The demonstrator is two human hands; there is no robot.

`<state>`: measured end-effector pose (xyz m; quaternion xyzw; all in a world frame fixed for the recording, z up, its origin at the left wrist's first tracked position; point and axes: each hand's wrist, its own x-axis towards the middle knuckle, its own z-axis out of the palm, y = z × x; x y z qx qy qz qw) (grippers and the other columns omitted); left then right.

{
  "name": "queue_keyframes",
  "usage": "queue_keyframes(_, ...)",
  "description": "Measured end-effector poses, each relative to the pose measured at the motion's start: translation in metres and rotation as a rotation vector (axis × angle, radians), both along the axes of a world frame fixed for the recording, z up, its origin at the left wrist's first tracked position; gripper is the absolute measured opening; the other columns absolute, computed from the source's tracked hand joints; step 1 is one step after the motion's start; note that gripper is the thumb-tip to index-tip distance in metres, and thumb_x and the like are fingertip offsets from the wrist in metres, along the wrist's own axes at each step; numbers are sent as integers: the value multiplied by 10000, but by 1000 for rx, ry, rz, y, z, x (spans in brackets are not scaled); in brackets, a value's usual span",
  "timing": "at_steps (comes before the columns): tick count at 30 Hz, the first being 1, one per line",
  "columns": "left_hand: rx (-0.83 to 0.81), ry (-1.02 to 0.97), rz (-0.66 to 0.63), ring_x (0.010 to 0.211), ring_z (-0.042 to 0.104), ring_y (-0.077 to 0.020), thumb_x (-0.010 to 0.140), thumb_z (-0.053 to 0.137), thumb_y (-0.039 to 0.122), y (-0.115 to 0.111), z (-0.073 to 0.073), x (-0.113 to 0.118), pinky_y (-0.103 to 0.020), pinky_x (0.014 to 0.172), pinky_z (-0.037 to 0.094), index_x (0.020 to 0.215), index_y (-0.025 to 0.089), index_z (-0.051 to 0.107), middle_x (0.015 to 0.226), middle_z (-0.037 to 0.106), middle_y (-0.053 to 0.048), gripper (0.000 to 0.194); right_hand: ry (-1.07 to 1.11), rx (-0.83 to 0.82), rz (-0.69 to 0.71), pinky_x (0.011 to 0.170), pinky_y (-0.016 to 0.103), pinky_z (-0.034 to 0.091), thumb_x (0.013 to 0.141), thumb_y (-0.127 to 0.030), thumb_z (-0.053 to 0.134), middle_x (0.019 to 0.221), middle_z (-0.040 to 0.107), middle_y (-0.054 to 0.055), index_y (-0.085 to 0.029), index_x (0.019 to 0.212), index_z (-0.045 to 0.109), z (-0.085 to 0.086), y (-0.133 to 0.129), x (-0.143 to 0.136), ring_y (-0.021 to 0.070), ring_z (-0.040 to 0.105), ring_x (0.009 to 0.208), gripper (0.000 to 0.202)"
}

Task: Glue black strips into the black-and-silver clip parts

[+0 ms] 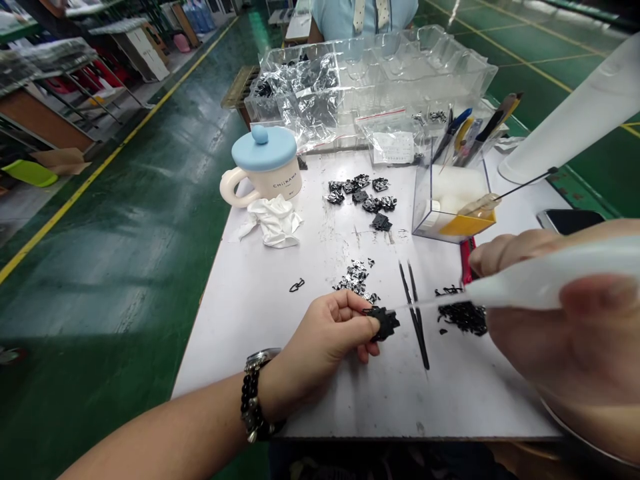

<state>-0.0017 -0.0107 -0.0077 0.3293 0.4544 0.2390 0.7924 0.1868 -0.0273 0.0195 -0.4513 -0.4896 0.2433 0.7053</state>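
Note:
My left hand (340, 330) pinches a small black plastic part (386, 325) between thumb and fingers above the white table. My right hand (555, 333), large and close to the camera, is wrapped round a white squeeze bottle (540, 277). The bottle's thin nozzle points left, and its tip reaches the upper edge of the black part; whether they touch I cannot tell. Under and beside the nozzle lie black tweezers (417, 327). Small shiny metal pieces (356, 279) are heaped just beyond my left hand. A pile of thin black pieces (464, 315) lies left of my right hand.
Several black assemblies (363, 193) lie farther back. A lidded mug (267, 163) and crumpled tissue (275, 221) stand at left. A clear pen box (453, 193), a phone (573, 220) and a white column (575, 113) are at right. Plastic trays (415, 87) and a person (335, 20) are behind.

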Motion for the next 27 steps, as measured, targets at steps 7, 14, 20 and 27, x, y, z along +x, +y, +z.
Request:
queue_keyframes(7, -3, -2, 13, 446, 510, -68, 646, 645, 193, 0, 2, 2, -178, 446, 350, 767, 162, 501, 520, 586, 29, 190, -430, -210, 27, 547, 274, 381, 737, -265, 699, 717, 488, -20, -212, 766, 466, -32, 39, 23, 120, 481, 623, 240)
queue_keyframes(14, -3, 11, 5, 447, 509, -63, 638, 649, 196, 0, 4, 3, -178, 454, 360, 772, 160, 501, 535, 583, 36, 202, -734, -353, 73, 561, 281, 424, 699, -256, 708, 783, 570, -9, -220, 898, 442, -47, 50, 11, 156, 577, 661, 335)
queue_keyframes(20, -2, 17, 13, 455, 506, -74, 643, 643, 208, 1, 5, 1, -184, 462, 368, 782, 156, 519, 524, 594, 20, 194, -752, -38, -437, 609, 333, 360, 706, -260, 723, 902, 505, 38, -229, 935, 511, -15, 39, 47, 153, 466, 667, 314)
queue_keyframes(27, -4, 25, 5, 445, 500, -68, 628, 636, 209, 1, 5, 2, -183, 454, 360, 761, 158, 507, 527, 588, 25, 192, -776, -162, -497, 932, 514, 281, 850, -289, 610, 899, 645, 62, -258, 994, 654, -11, 50, 80, 295, 596, 892, 154)
